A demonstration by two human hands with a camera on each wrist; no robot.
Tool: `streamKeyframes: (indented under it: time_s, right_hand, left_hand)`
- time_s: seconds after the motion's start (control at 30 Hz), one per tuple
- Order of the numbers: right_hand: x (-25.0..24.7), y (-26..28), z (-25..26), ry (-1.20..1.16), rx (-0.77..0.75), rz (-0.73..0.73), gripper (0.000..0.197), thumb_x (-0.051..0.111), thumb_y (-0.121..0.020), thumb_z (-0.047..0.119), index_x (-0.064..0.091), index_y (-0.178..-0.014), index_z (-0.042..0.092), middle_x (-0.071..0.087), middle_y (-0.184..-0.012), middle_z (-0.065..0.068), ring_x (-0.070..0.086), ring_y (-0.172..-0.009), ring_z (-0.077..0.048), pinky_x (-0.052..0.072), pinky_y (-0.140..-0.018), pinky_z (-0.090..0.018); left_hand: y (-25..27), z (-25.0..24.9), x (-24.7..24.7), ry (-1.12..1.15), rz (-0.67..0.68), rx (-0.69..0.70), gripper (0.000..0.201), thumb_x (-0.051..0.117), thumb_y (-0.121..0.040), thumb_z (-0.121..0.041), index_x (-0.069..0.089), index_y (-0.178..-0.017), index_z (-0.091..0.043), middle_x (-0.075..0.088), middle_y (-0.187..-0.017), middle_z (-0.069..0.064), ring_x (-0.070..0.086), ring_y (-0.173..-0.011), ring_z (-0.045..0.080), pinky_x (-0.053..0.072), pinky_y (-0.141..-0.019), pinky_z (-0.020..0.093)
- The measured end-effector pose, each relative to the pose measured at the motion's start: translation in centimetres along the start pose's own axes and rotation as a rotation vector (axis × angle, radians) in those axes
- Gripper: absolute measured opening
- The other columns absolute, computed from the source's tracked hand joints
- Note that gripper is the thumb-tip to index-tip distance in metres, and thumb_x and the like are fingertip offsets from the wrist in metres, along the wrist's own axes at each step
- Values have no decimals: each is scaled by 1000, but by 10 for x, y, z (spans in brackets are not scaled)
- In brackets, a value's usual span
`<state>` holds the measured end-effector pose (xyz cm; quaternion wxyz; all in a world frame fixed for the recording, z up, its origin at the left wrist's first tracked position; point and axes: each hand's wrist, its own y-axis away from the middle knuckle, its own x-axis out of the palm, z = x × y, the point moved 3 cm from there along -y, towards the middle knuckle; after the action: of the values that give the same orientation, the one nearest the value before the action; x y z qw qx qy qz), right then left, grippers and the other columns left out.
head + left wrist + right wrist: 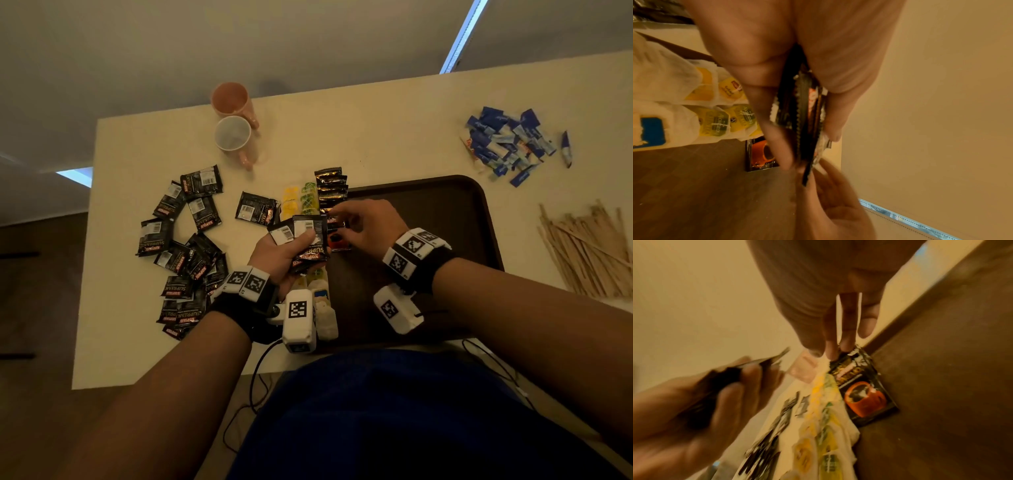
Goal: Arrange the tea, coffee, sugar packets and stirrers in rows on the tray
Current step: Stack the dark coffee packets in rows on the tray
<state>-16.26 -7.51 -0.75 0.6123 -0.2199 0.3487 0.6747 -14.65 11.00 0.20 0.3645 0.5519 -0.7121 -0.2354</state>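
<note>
My left hand (pixel 291 248) grips a fanned stack of black coffee packets (pixel 305 236), seen edge-on in the left wrist view (pixel 803 116), just left of the brown tray (pixel 428 246). My right hand (pixel 356 221) hovers over the tray's left side. Its thumb and fingertips (pixel 831 353) pinch the far corner of a coffee packet with an orange cup (pixel 863 395) that lies flat on the tray. Beyond it runs a row of overlapping coffee packets (pixel 330 186). Rows of yellow and green tea bags (pixel 301 200) line the tray's left edge.
Loose black coffee packets (pixel 181 246) are scattered on the table at the left. Two mugs (pixel 233 133) lie at the back. Blue sugar packets (pixel 507 145) are heaped at the back right, and wooden stirrers (pixel 589 250) are piled right of the tray.
</note>
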Motion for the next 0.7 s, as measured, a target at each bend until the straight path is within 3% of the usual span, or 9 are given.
streamKeyframes:
  time_s: [0.1, 0.23, 0.4, 0.57, 0.63, 0.7]
  right_hand:
    - [-2, 10, 17, 115, -275, -22, 48, 75, -78, 15, 65, -124, 26, 58, -126, -2, 48, -109, -15, 37, -91, -27]
    - [-3, 16, 23, 214, -394, -79, 37, 78, -75, 10, 73, -110, 23, 60, -121, -11, 54, -102, -28, 41, -81, -29]
    - [1, 15, 23, 301, -447, -79, 33, 83, -71, 11, 75, -103, 16, 66, -105, -13, 60, -89, -33, 53, -67, -41]
    - [-6, 15, 15, 220, -262, -44, 26, 70, -85, 10, 72, -111, 16, 63, -105, -9, 55, -95, -27, 41, -76, -30]
    - [-12, 13, 6, 159, -90, -14, 25, 62, -92, 12, 69, -116, 16, 64, -104, -5, 54, -95, -18, 44, -83, -30]
    - [-17, 14, -4, 30, 87, -32, 22, 64, -91, 14, 69, -112, 14, 68, -102, -3, 56, -90, -10, 48, -88, -30]
  left_hand:
    - [-1, 0, 2, -50, 8, 11, 38, 69, -88, -9, 60, -125, 0, 70, -109, 22, 73, -85, 30, 59, -60, 34]
    - [-1, -1, 7, -79, 29, 15, 34, 68, -89, -16, 62, -121, -4, 73, -99, 15, 74, -81, 26, 59, -58, 34]
    - [-5, -3, 7, 37, 32, -154, 37, 53, -101, -23, 50, -132, -4, 65, -120, 25, 70, -89, 35, 60, -56, 39]
    - [-8, -7, -3, 92, -5, -187, 29, 49, -96, -2, 47, -125, -1, 60, -122, 31, 72, -86, 41, 60, -59, 44]
    - [-10, -5, -7, 90, -19, -164, 36, 47, -96, -2, 45, -132, -1, 61, -124, 31, 71, -93, 42, 60, -65, 47]
    - [-13, -3, -11, 75, -31, -127, 35, 47, -96, -1, 48, -131, -1, 63, -122, 30, 69, -101, 43, 60, -74, 51]
